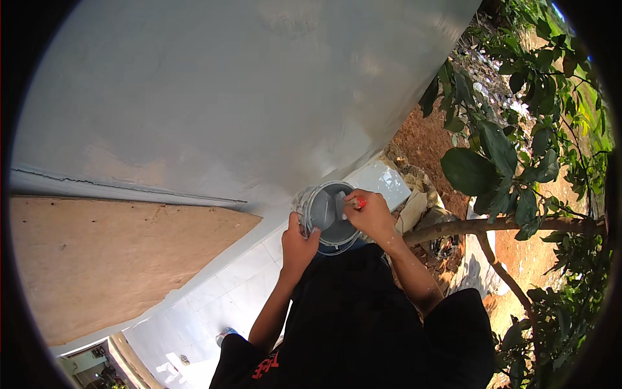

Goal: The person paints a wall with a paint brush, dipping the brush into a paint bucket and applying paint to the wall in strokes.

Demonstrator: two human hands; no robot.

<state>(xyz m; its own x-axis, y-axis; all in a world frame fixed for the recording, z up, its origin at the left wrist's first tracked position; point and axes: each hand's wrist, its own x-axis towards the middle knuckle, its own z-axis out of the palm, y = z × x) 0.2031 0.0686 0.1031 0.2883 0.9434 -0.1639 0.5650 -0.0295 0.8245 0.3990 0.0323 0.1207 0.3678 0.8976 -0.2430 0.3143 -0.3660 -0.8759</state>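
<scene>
A bucket (pixel 321 214) of grey paint, its rim smeared with pale residue, is held upright close in front of my body. My left hand (pixel 299 243) grips its left rim, with the thumb along the edge. My right hand (pixel 369 217) is closed on a brush (pixel 358 202) with a red handle, over the right side of the bucket. The brush head is inside the bucket, coated in paint and partly hidden by my fingers.
A grey painted wall (pixel 194 84) fills the upper left, beside a plywood board (pixel 110 259). A white tiled floor (pixel 214 311) lies lower left. Leafy branches (pixel 479 168) and a thick limb (pixel 525 223) crowd the right, with reddish dirt and rubble behind.
</scene>
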